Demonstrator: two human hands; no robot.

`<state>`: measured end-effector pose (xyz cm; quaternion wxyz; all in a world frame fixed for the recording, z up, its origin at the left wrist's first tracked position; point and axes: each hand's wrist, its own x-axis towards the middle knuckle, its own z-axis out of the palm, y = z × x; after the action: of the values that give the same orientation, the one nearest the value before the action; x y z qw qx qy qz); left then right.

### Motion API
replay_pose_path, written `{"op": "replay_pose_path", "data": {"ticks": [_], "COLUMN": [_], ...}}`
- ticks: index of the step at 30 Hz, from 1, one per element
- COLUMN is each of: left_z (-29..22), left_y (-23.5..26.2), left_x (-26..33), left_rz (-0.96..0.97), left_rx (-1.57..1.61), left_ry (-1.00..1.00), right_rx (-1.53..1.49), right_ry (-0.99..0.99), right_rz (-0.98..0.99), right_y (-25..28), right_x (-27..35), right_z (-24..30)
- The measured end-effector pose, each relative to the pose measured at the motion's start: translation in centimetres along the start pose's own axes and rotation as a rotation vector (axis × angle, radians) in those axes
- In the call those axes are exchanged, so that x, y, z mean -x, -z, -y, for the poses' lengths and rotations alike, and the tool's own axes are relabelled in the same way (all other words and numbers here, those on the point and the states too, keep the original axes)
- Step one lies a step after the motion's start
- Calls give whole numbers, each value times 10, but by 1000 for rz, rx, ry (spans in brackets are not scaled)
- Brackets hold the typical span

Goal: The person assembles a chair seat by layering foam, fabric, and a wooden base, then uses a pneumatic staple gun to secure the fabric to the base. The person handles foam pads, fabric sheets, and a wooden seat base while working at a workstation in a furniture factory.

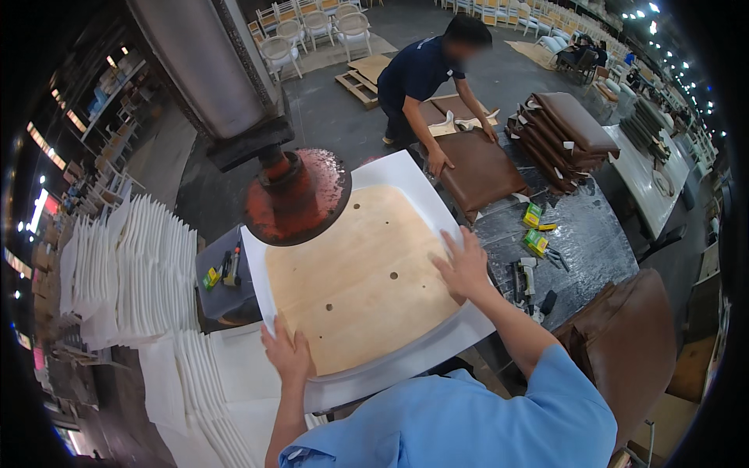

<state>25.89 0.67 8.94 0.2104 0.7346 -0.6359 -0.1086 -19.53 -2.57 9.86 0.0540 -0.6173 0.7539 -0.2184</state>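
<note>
A pale wooden panel with several drilled holes lies in front of me on a larger white padding sheet, which sticks out around it. My left hand rests at the near left corner of the panel and sheet, its fingers apart. Across from it, my right hand lies with spread fingers over the panel's right edge and the white sheet. Just beyond, a round red press head on a thick grey column hangs over the panel's far left part and hides it.
Stacks of white padding sheets stand at left. To the right, a table carries folded brown covers, small yellow-green boxes and a staple gun. Opposite, a co-worker handles a brown cushion. Brown material lies right.
</note>
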Motion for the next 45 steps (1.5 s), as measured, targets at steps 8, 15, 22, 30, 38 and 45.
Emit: {"op": "replay_pose_path", "data": {"ticks": [8, 15, 22, 30, 38, 45], "left_z": [8, 8, -10, -118, -111, -92], "left_y": [-32, -34, -9, -77, -106, -76], "left_x": [-8, -7, -35, -139, -141, -130], "left_rz": [84, 28, 194, 124, 213, 278], "left_rx": [-226, -225, -218, -97, 161, -203], "left_ry": [76, 26, 163, -402, -291, -217], "right_rx": [36, 62, 172, -8, -140, -232], "right_ry": [11, 18, 31, 364, 460, 735], "right_rz": [163, 135, 302, 202, -39, 206], "right_y": [-29, -26, -7, -68, -116, -142], "right_x": [9, 11, -36, -159, -303, -233], "right_z": [7, 6, 28, 79, 137, 151]}}
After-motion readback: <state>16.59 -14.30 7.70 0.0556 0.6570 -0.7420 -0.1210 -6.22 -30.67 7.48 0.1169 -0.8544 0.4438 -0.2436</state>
